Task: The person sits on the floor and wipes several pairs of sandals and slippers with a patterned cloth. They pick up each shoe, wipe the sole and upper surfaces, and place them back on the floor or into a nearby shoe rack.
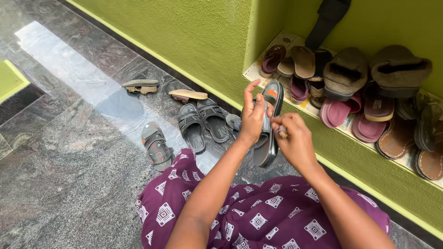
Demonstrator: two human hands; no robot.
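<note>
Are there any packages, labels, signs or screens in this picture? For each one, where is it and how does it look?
Printed sheet: lines the ledge under the shoes, pale with small coloured print, flat.
Label patch on a maroon slipper: on the ledge, small, pale rectangle on the strap.
Orange patch on the grey sandal: near its top end, held in the left hand.
No screens or signs.

A grey sandal with an orange patch is held upright, sole edge outward, above the floor. A small object, too small to identify, is pinched beside it.
</note>
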